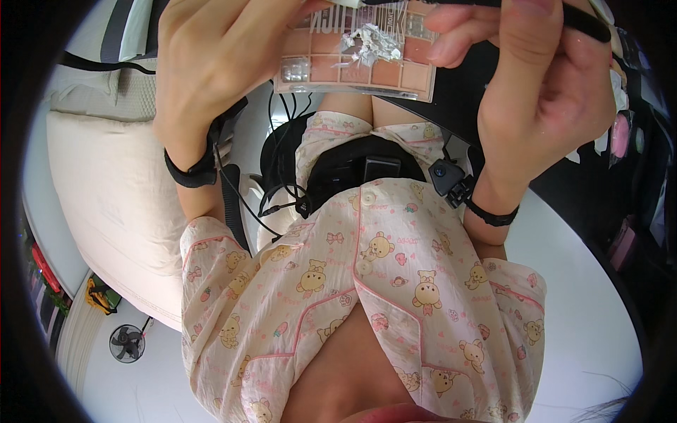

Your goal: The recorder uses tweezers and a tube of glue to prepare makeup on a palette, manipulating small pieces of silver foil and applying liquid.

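Observation:
A clear-lidded makeup palette [344, 69] with peach, pink and glittery pans is held up at the top of the view. Printed writing crosses its lid, and a clump of white crumbly flakes [373, 45] sits on top. My left hand [217, 63] grips the palette's left side; its fingertips are partly hidden or cut off by the upper edge. In my right hand [545, 79] is a slim black rod [587, 22], perhaps a brush handle, pinched near the thumb. The right fingertips come close to the palette's right edge; whether they touch it is unclear. A whitish tip [346, 2] shows above the lid.
Straps circle both wrists, the right one bearing a small camera [447, 177]. Black cables [285, 195] hang by the lap. A black tabletop [465, 100] lies beyond, with a pink item [620, 137] at right. A cream cushion [116, 185] is at left, and a fan [127, 343] stands farther off.

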Demonstrator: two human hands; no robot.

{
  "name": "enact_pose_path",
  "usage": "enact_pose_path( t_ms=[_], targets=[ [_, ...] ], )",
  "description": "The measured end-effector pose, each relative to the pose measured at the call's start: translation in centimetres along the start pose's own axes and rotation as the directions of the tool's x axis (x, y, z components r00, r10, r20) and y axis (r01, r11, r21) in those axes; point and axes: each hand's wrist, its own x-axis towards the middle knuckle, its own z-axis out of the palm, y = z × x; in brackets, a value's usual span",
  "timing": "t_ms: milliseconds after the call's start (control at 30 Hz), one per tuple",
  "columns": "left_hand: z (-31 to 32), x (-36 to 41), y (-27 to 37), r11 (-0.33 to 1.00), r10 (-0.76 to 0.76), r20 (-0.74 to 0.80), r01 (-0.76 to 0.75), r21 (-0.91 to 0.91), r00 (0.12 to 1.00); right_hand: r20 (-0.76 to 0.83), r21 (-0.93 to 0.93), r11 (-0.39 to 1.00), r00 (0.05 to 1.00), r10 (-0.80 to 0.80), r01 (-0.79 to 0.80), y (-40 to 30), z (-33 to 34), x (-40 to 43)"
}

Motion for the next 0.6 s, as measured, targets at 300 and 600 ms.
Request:
enact_pose_path(
  t_ms=[300, 600],
  targets=[
    [-4.2, 2.5, 1.1, 0.829, 0.169, 0.509, -0.401, 0.39, 0.844, 0.01, 0.027, 0.997, 0.997, 0.07, -0.07, -0.8, 0.3, 0.1],
    [-4.0, 2.8, 1.9, 0.805, 0.135, 0.524, -0.401, 0.438, 0.841, 0.051, -0.037, 0.988, 0.987, 0.155, -0.153, -2.3, 0.6, 0.6]
  ],
)
